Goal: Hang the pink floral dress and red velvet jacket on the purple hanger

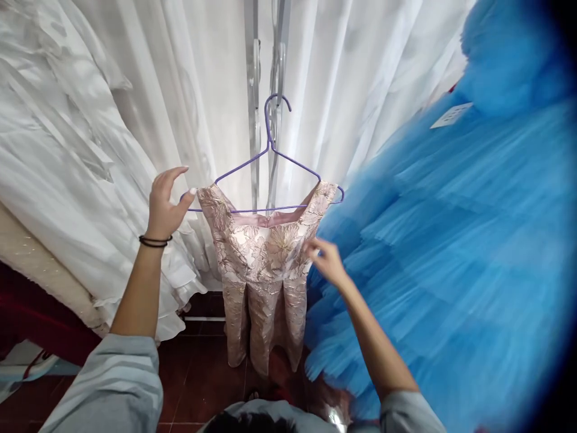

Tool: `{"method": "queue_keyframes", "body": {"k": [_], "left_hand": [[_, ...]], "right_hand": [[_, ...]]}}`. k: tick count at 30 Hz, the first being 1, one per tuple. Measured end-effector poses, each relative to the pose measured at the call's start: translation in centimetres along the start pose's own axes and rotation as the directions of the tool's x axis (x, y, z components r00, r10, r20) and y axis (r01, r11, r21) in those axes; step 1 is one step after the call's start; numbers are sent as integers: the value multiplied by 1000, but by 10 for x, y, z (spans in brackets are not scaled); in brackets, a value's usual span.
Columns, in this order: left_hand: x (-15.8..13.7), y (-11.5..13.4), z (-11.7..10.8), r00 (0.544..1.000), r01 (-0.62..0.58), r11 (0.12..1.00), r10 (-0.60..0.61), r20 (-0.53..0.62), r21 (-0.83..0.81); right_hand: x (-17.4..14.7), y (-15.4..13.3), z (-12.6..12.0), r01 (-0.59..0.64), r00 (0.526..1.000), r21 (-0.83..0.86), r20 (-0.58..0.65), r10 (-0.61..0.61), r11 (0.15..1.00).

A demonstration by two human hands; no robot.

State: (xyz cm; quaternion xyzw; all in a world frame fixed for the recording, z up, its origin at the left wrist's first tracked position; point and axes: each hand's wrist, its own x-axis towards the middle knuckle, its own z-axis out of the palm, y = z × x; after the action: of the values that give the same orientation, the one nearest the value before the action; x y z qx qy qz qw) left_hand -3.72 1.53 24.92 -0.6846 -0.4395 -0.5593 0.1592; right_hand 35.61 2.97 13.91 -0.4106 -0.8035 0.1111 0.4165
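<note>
A pink brocade dress (270, 249) with a raised gold floral pattern hangs by its wide straps on a purple hanger (293, 159). The hanger's hook stands in front of a grey metal upright; I cannot tell what it catches on. My left hand (166, 204), with a black band at the wrist, is open beside the left strap, its thumb tip close to the hanger's left end. At the bodice's right side, my right hand (327, 260) has its fingers curled together against the dress's edge. A slight blur covers those fingertips.
White gowns (76, 144) hang at the left, and a full blue tulle gown (451, 240) with a white tag (452, 115) fills the right. Behind are a white curtain (211, 72) and a metal upright (255, 66). Below lies a dark red tiled floor (198, 373).
</note>
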Motion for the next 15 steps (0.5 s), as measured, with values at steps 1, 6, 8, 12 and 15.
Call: {"method": "queue_keyframes", "body": {"k": [1,6,8,12,15], "left_hand": [[8,-1,6,998,35,998,-32,55,-47],[9,-11,37,897,442,828,-407,174,-346],[4,-12,41,858,506,754,-489,157,-419],[-9,-13,40,799,508,628,-599,50,-590],[-23,-17,41,690,494,491,-723,-20,-718]], "right_hand": [[25,7,-23,28,984,-58,-174,-38,998],[123,21,-90,22,959,-84,-280,-44,996],[133,23,-93,-14,988,48,-154,21,999],[119,28,-90,-46,973,341,-197,119,939],[108,28,-93,-39,957,423,-246,156,905]]}}
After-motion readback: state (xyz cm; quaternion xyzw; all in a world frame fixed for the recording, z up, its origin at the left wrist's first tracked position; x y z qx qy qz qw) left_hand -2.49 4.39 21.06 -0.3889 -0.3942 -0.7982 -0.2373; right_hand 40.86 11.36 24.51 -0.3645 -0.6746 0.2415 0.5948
